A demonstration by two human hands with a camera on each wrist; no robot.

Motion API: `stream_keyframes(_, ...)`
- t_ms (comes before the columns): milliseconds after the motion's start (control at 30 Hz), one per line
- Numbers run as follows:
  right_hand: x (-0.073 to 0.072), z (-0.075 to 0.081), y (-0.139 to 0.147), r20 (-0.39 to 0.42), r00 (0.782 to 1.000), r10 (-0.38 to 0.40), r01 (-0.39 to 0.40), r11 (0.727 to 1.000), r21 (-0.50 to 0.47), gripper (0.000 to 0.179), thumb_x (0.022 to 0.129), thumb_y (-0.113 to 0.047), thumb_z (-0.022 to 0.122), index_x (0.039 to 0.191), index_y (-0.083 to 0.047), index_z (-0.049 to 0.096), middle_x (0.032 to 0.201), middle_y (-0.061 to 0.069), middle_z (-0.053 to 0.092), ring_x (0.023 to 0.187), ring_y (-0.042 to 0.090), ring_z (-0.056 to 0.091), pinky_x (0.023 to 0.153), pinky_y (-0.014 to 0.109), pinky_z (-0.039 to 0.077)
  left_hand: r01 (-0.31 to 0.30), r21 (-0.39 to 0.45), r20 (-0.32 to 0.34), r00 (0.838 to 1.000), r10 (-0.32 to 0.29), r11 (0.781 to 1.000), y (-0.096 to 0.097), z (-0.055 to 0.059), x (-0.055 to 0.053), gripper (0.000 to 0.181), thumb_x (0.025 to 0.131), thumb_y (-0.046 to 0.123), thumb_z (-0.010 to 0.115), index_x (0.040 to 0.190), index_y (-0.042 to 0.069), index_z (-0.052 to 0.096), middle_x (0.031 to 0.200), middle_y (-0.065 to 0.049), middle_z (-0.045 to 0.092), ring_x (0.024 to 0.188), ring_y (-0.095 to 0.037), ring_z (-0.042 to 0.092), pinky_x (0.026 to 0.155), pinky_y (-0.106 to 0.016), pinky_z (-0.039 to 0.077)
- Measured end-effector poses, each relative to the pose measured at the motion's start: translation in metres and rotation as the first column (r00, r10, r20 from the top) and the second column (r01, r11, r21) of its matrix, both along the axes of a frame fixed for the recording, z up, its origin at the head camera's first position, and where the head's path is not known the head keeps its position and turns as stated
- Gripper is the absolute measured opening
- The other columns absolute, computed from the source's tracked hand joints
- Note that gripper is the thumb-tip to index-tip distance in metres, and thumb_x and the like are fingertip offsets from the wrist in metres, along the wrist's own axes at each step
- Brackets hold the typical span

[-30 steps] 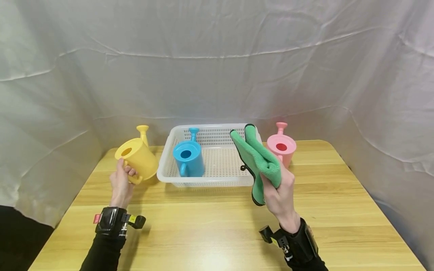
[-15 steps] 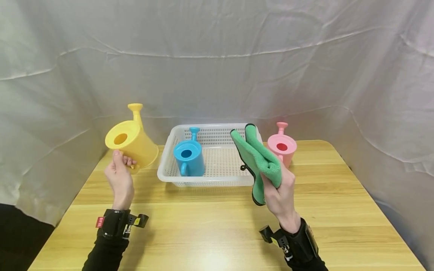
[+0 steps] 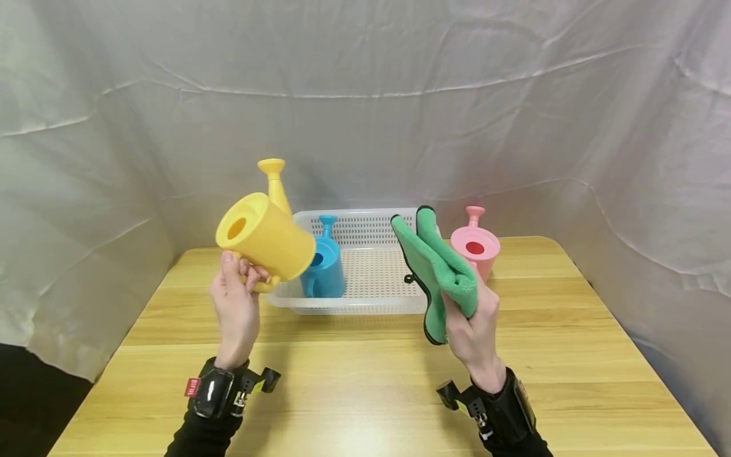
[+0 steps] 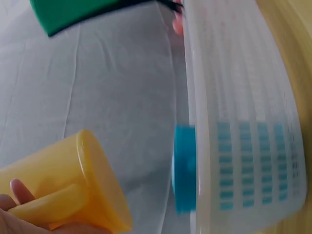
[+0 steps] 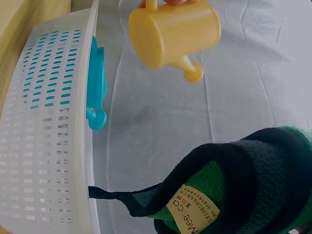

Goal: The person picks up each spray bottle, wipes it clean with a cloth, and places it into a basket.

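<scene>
My left hand [image 3: 237, 308] grips the handle of a yellow watering can [image 3: 271, 238], held up and tilted, its base overlapping the basket's left side in the head view. In the left wrist view, fingers curl round that handle [image 4: 51, 204]. A folded green cloth [image 3: 440, 270] with black edging and a hanging loop is gripped in my right hand [image 3: 476, 330], in front of the basket's right end. The right wrist view shows a printed label [image 5: 192, 209] on this cloth. Inside the white perforated basket [image 3: 360, 303] a blue watering can [image 3: 328, 273] stands upright at the left, partly hidden by the yellow one.
A pink watering can [image 3: 476, 244] stands on the wooden table [image 3: 354, 381] right of the basket, partly behind the cloth and right hand. Grey fabric [image 3: 365, 139] hangs behind the table and along both sides.
The left hand has lifted the yellow watering can off the table's left side, then carried it right toward the basket, tilting it more. The right hand and cloth have barely moved.
</scene>
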State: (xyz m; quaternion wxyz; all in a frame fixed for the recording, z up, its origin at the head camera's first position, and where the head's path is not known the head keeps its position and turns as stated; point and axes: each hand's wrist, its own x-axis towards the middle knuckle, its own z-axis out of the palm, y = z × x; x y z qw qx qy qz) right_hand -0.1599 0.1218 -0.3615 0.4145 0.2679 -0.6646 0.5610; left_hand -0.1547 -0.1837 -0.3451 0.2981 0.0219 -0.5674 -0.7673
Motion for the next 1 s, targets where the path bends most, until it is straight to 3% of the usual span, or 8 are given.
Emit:
stream_keyframes(300,0.001,-0.001,-0.001,-0.004,1.000,0.009,-0.009,1.000,-0.015,0.032,0.088,0.016,0.057,0.119,0.018,0.061,0.126,-0.015,0.065,0.116,-0.003,0.062,0.102,0.017,0.048,0.178,-0.049,0.024,0.984,-0.177,0.983,0.041,-0.008,0.007,0.039,0.110,0.033,0.036,0.077,0.014,0.044,0.061,0.006,0.046,0.069,-0.010,0.056,0.068,-0.021,0.055)
stream_keyframes(433,0.002,-0.001,-0.004,0.005,1.000,0.027,-0.027,1.000,-0.010,0.035,0.087,0.019,0.058,0.121,0.016,0.062,0.127,-0.007,0.067,0.119,-0.001,0.062,0.107,0.021,0.047,0.230,-0.114,0.037,0.973,-0.227,0.966,0.061,-0.011,0.010,0.041,0.111,0.033,0.034,0.076,0.014,0.042,0.058,0.007,0.042,0.069,-0.011,0.054,0.068,-0.021,0.052)
stream_keyframes(533,0.003,-0.002,-0.007,0.021,0.999,0.047,-0.048,0.999,0.012,0.039,0.085,0.021,0.057,0.123,0.014,0.062,0.125,0.007,0.070,0.121,0.001,0.062,0.106,0.022,0.047,0.253,-0.194,0.047,0.968,-0.248,0.948,0.076,-0.012,0.012,0.044,0.111,0.033,0.032,0.074,0.012,0.041,0.058,0.007,0.041,0.068,-0.011,0.055,0.066,-0.021,0.049)
stream_keyframes(633,0.003,-0.002,-0.011,0.018,0.998,0.067,-0.068,0.995,0.068,0.045,0.084,0.022,0.058,0.128,0.011,0.061,0.128,0.018,0.068,0.125,0.005,0.061,0.107,0.022,0.048,0.270,-0.283,0.010,0.960,-0.279,0.920,0.088,-0.014,0.014,0.046,0.112,0.026,0.031,0.073,0.004,0.039,0.059,0.004,0.041,0.066,-0.010,0.054,0.063,-0.020,0.046)
stream_keyframes(767,0.002,-0.002,-0.014,0.013,0.996,0.086,-0.087,0.991,0.102,0.052,0.085,0.021,0.058,0.135,0.007,0.057,0.140,0.013,0.062,0.135,0.014,0.056,0.112,0.026,0.044,0.304,-0.367,-0.067,0.934,-0.351,0.879,0.100,-0.015,0.015,0.042,0.111,0.017,0.031,0.077,-0.004,0.039,0.057,-0.009,0.038,0.062,-0.010,0.055,0.062,-0.022,0.050)
stream_keyframes(867,0.002,0.000,-0.015,0.009,0.996,0.089,-0.090,0.993,0.079,0.054,0.085,0.022,0.056,0.137,0.008,0.055,0.145,0.010,0.058,0.139,0.020,0.053,0.114,0.028,0.043,0.336,-0.398,-0.078,0.915,-0.397,0.853,0.105,-0.015,0.015,0.037,0.111,0.014,0.033,0.080,-0.005,0.042,0.057,-0.015,0.038,0.060,-0.009,0.056,0.063,-0.025,0.055)
stream_keyframes(1000,0.002,0.002,-0.016,-0.028,0.995,0.091,-0.089,0.994,0.065,0.054,0.084,0.024,0.052,0.137,0.012,0.053,0.144,0.025,0.055,0.141,0.029,0.050,0.115,0.032,0.041,0.369,-0.402,-0.049,0.905,-0.423,0.838,0.110,-0.015,0.015,0.033,0.110,0.013,0.037,0.085,-0.006,0.045,0.056,-0.014,0.039,0.057,-0.011,0.055,0.062,-0.028,0.058)
